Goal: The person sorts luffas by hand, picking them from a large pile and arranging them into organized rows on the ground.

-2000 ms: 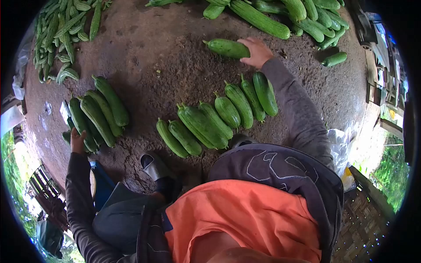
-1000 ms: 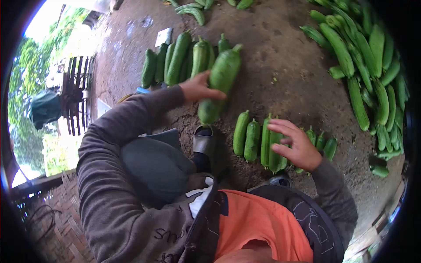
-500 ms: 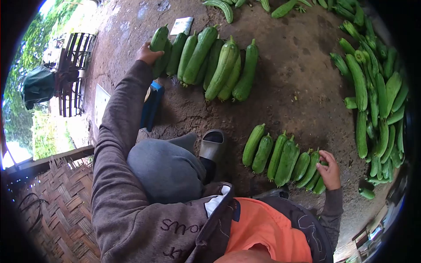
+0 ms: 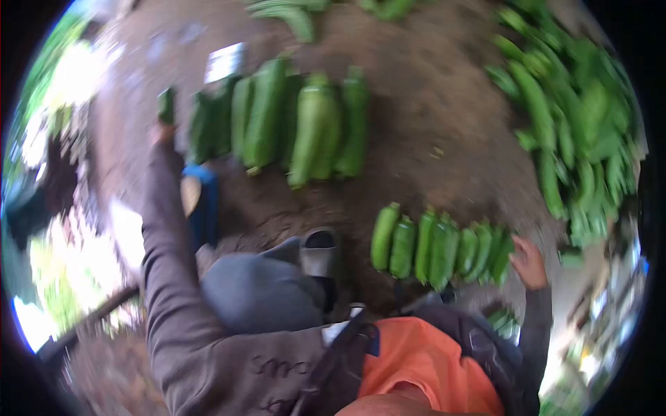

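Observation:
At the far left my left hand (image 4: 163,133) is closed round a dark green sponge gourd (image 4: 166,105), which points away from me; both are blurred. It is left of a row of large sponge gourds (image 4: 266,114) lying side by side on the ground. My right hand (image 4: 529,265) is at the right end of a row of smaller sponge gourds (image 4: 444,249). Its fingers are partly stretched, with the fingertips at the side of the last gourd (image 4: 501,258), and they hold nothing.
A big heap of sponge gourds (image 4: 586,118) lies at the right, with more gourds (image 4: 291,17) at the far edge. A pale packet (image 4: 226,61) lies behind the large row. Beside my left forearm is a blue object (image 4: 203,208). My shoe (image 4: 318,253) is on the ground between the rows.
My left hand has moved left, away from the large row, with a gourd in it. The right hand has slid off the last small gourd to its side. The view has shifted and blurred.

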